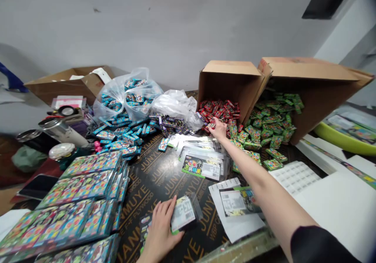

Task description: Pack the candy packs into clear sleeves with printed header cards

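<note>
My left hand (163,224) is low in the middle, its fingers curled over a printed card pack (183,214) in a clear sleeve; part of the pack is hidden under the palm. My right hand (219,129) reaches far forward to the heap of small red packets (219,110) that spills from a cardboard box (230,68). Its fingers are closed at the heap's near edge around a red packet (210,126). Between the hands lie more sleeved cards (202,167), overlapping in a loose row. Beneath my right forearm, another sleeved card (236,202) rests on white paper (227,231).
Green packets (272,120) spill from a second box (311,69). Blue packets (125,133) and purple packets (169,126) lie at back left by plastic bags (176,104). Filled packs (67,220) are stacked at left, near a phone (39,187) and a steel tumbler (63,131).
</note>
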Available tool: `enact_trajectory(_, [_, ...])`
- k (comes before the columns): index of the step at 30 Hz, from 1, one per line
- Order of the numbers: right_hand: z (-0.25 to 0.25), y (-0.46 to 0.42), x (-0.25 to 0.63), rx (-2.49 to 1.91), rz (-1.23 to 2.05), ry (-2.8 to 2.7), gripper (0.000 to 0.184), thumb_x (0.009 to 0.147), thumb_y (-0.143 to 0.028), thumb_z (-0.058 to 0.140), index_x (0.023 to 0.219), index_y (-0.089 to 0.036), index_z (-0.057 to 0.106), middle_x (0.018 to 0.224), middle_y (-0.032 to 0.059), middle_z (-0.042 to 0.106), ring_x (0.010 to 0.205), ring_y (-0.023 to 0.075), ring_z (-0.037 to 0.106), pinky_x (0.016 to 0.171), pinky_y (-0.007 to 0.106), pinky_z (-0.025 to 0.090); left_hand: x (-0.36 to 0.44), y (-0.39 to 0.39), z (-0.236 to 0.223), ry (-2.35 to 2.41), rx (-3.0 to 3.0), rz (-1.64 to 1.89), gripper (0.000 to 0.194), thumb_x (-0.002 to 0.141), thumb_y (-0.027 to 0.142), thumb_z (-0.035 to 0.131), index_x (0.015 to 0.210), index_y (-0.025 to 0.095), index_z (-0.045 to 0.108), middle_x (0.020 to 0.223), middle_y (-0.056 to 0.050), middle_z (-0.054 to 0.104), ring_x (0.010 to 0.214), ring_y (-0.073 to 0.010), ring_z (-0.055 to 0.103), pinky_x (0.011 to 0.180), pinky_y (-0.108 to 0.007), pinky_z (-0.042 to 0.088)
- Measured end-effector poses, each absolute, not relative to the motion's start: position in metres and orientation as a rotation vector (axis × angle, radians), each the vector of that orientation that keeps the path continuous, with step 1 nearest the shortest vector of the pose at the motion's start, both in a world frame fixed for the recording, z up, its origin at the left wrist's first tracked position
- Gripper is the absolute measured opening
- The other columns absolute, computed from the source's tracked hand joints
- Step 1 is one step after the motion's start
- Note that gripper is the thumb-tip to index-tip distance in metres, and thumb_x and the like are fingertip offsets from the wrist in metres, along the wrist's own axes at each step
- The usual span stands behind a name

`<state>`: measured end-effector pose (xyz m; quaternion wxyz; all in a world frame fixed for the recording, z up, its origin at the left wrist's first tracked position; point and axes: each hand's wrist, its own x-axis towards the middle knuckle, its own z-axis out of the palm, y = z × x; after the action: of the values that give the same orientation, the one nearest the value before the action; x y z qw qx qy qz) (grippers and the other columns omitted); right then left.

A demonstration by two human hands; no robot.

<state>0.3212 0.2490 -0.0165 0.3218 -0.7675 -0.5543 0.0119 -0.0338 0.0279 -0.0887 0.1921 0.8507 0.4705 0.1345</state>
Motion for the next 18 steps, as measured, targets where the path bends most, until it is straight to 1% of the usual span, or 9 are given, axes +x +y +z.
enact_trajectory(3, [-0.003,0.225,0.312,-1.594,0.232,-1.474,0.049,0.074,-0.036,0.054,0.117,-0.013,0.045,0.114,0.0142,0.055,0.099,0.0235,0.053,0.085,0.036,0.039,-0.033,0.027,-0.082,1.293,2.366,0.395,0.087,0.059,0.029,0.064,0.136,0.026,0.024,0.126,-0.008,0.047,0.116,-0.0278,0.041,0.105,-0.050,0.018])
enact_trajectory(5, [0.007,0.191,0.300,-1.303,0.534,-1.500,0.050,0.072,-0.038,0.059,0.115,-0.016,0.046,0.112,0.0113,0.055,0.096,0.0209,0.055,0.080,0.033,0.044,-0.030,0.027,-0.074,1.284,2.312,0.484,0.087,0.057,0.032,0.068,0.134,0.027,0.029,0.127,-0.008,0.046,0.118,-0.0290,0.039,0.106,-0.053,0.014])
enact_trajectory(7, [0.015,0.148,0.284,-1.073,0.874,-1.553,0.053,0.070,-0.036,0.064,0.116,-0.019,0.045,0.114,0.0091,0.055,0.099,0.0193,0.054,0.081,0.031,0.044,-0.023,0.028,-0.059,1.295,2.153,0.658,0.082,0.058,0.036,0.070,0.131,0.026,0.035,0.130,-0.009,0.044,0.121,-0.0298,0.037,0.105,-0.053,0.015])
enact_trajectory(10, [0.025,0.085,0.259,-0.868,1.281,-1.626,0.063,0.068,-0.031,0.068,0.123,-0.023,0.038,0.117,0.0091,0.053,0.100,0.0179,0.053,0.082,0.031,0.043,-0.004,0.029,-0.031,1.248,1.692,0.926,0.061,0.069,0.037,0.062,0.125,0.021,0.044,0.125,-0.011,0.050,0.116,-0.0266,0.044,0.100,-0.045,0.031])
enact_trajectory(12, [0.030,0.054,0.244,-0.790,1.441,-1.667,0.066,0.070,-0.029,0.067,0.126,-0.023,0.034,0.118,0.0097,0.052,0.102,0.0182,0.052,0.085,0.032,0.042,0.010,0.027,-0.014,1.127,1.360,0.942,0.051,0.072,0.035,0.061,0.119,0.017,0.051,0.112,-0.012,0.059,0.103,-0.0243,0.055,0.090,-0.039,0.041])
enact_trajectory(14, [0.037,0.035,0.233,-0.776,1.457,-1.708,0.063,0.072,-0.028,0.065,0.127,-0.023,0.034,0.120,0.0100,0.050,0.105,0.0191,0.050,0.087,0.035,0.041,0.022,0.022,-0.002,1.021,1.141,0.860,0.044,0.067,0.033,0.067,0.105,0.013,0.060,0.091,-0.010,0.067,0.082,-0.0215,0.062,0.076,-0.034,0.048])
enact_trajectory(15, [0.042,0.028,0.228,-0.809,1.390,-1.725,0.061,0.072,-0.027,0.064,0.126,-0.023,0.037,0.121,0.0101,0.049,0.106,0.0197,0.050,0.088,0.036,0.040,0.026,0.019,0.001,0.993,1.080,0.830,0.038,0.064,0.031,0.070,0.096,0.011,0.063,0.080,-0.009,0.068,0.071,-0.0191,0.062,0.069,-0.031,0.049])
enact_trajectory(17, [0.058,0.013,0.221,-0.897,1.131,-1.695,0.056,0.069,-0.025,0.067,0.121,-0.023,0.045,0.120,0.0094,0.051,0.106,0.0207,0.049,0.090,0.038,0.038,0.028,0.012,0.003,0.993,1.026,0.841,0.028,0.060,0.028,0.073,0.080,0.010,0.066,0.065,-0.005,0.066,0.057,-0.0140,0.058,0.059,-0.026,0.048])
enact_trajectory(18, [0.069,0.003,0.219,-0.894,0.993,-1.633,0.049,0.068,-0.025,0.068,0.114,-0.024,0.051,0.114,0.0077,0.055,0.103,0.0204,0.051,0.092,0.039,0.037,0.028,0.009,0.002,1.015,1.006,0.878,0.026,0.059,0.027,0.073,0.076,0.009,0.066,0.062,-0.004,0.065,0.053,-0.0121,0.056,0.057,-0.024,0.046])
